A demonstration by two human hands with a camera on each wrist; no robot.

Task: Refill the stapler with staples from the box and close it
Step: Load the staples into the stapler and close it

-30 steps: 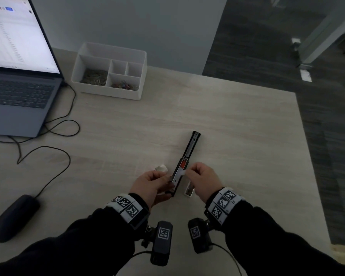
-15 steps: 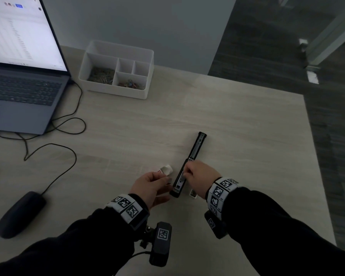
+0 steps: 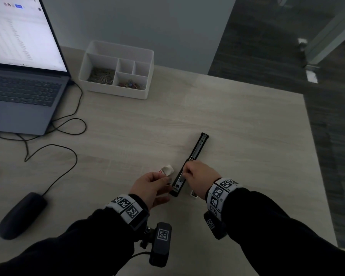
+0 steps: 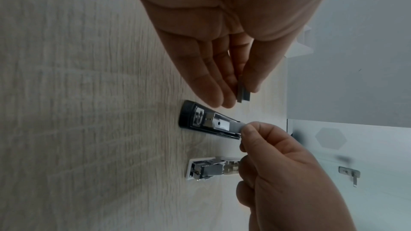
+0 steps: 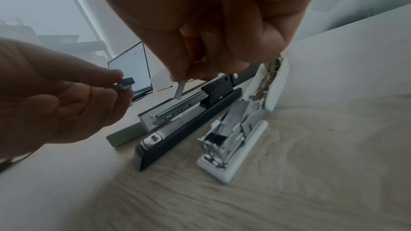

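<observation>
Your left hand [image 3: 150, 185], at seven o'clock of the stapler [image 3: 189, 164], pinches a spare staple strip [image 4: 243, 93] clear of the channel. The black stapler lies flat on the surface [image 3: 237, 126], opened out with its metal channel up. Your right hand [image 3: 200, 177] pinches another strip [image 5: 180, 89], angled toward that channel.

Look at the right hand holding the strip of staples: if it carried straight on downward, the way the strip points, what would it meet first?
Most likely the open metal channel of the black stapler. The right hand pinches the staple strip with its lower end just above that channel; whether they already touch is unclear.
</observation>
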